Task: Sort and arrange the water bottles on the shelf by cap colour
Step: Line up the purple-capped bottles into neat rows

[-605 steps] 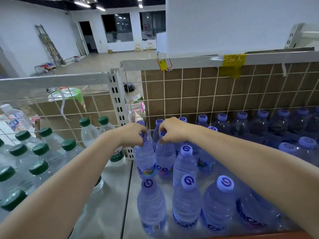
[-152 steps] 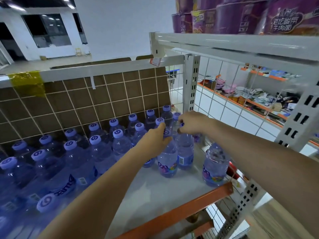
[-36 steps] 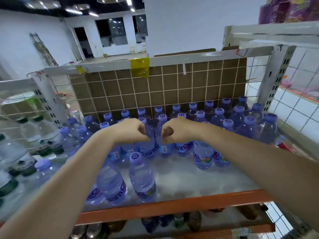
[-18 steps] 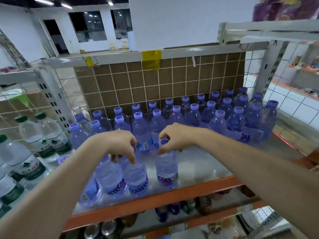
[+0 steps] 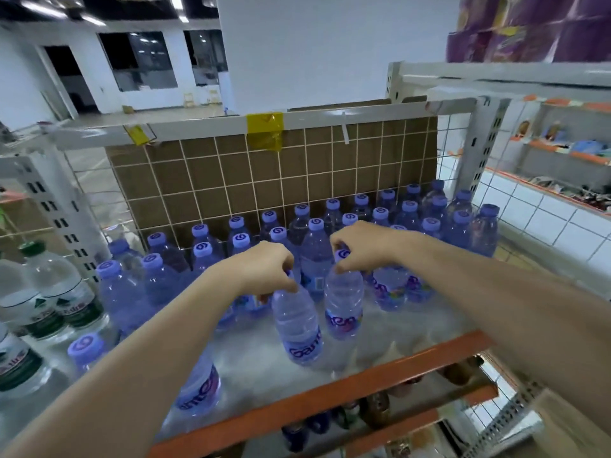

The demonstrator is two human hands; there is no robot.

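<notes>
On the shelf [image 5: 380,368], two bottles stand below the fingers [image 5: 287,285]: the left bottle [image 5: 297,325] nearer the front edge, the right bottle [image 5: 344,305] just beside it. Rows of bottles [image 5: 380,216] stand behind the fingers, before the wire grid [image 5: 264,180].

Showing a white wall [image 5: 317,51] straight ahead, far off. Opening onto a pale floor [image 5: 158,115] at far left, beneath dark windows [image 5: 139,61]. Glowing overhead, ceiling strip lights [image 5: 53,9]. Backing the near rack, a brown cardboard panel [image 5: 264,180] behind wire mesh. Holding blurred goods at far right, orange-edged shelving [image 5: 562,153].
</notes>
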